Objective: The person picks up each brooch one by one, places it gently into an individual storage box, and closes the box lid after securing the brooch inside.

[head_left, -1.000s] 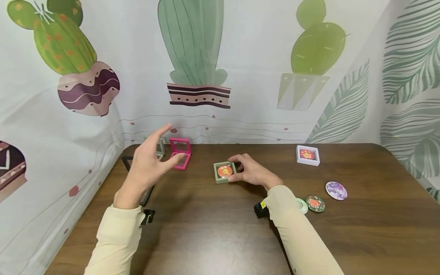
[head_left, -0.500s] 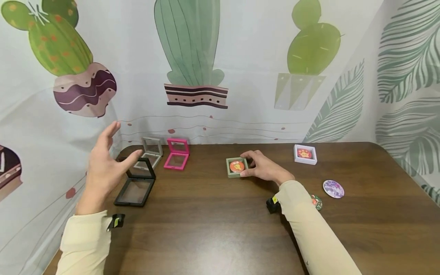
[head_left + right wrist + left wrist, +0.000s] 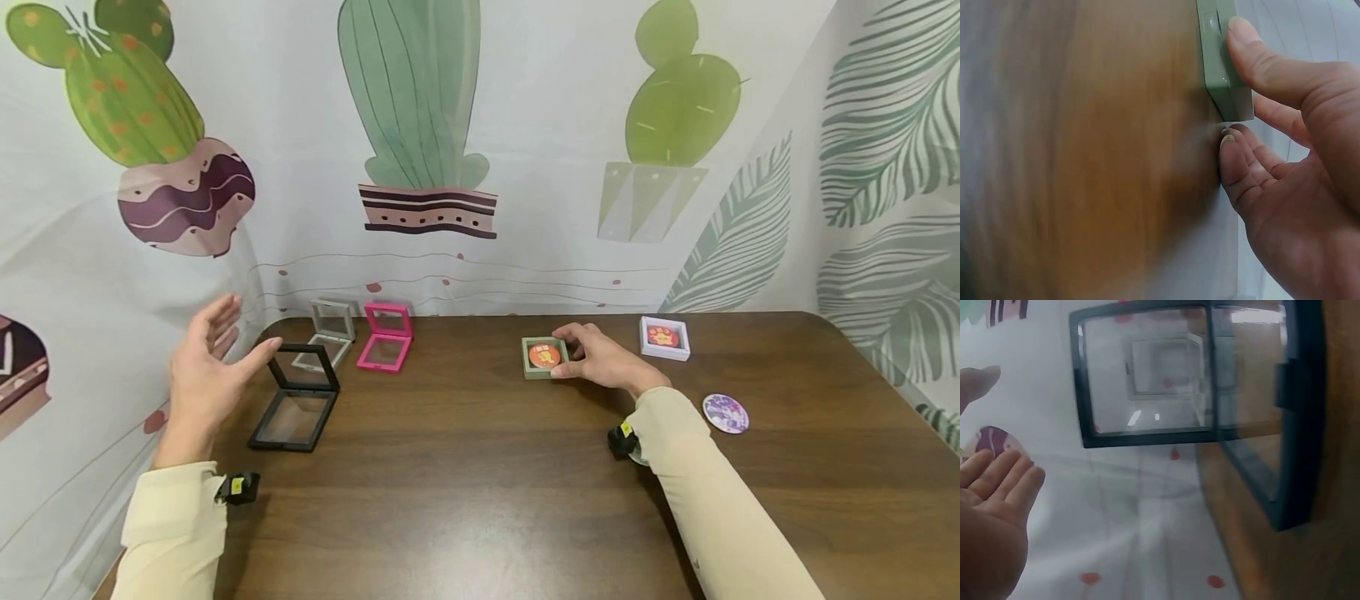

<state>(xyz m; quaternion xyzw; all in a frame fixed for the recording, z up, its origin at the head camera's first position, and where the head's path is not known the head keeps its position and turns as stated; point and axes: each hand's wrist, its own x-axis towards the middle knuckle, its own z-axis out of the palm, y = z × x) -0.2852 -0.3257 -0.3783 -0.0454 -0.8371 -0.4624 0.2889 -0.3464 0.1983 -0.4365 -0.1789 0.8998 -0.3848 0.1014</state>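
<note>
My right hand (image 3: pixel 603 360) pinches the right side of a small green display case (image 3: pixel 527 358) on the table. An orange-red round badge (image 3: pixel 544 356) with a yellow figure lies inside it. In the right wrist view, the thumb presses one long side of the case and a finger lies behind it. My left hand (image 3: pixel 202 379) hovers at the left with fingers apart, holding nothing. Beside it a black display case (image 3: pixel 281 447) stands with its lid raised and clear panes showing; the left wrist view has it close up, apart from the fingers.
At the back left are a silver case (image 3: pixel 332 336) and a pink case (image 3: pixel 388 336), both unfolded. A white case (image 3: pixel 666 355) with a red badge lies at the back right. Nearer lies a purple badge (image 3: pixel 726 413). A printed cloth (image 3: pixel 555 108) hangs behind the table.
My right hand has moved right along the table with the green case. My left hand has drawn back left, uncovering the black case. The right sleeve now hides the two green badges.
</note>
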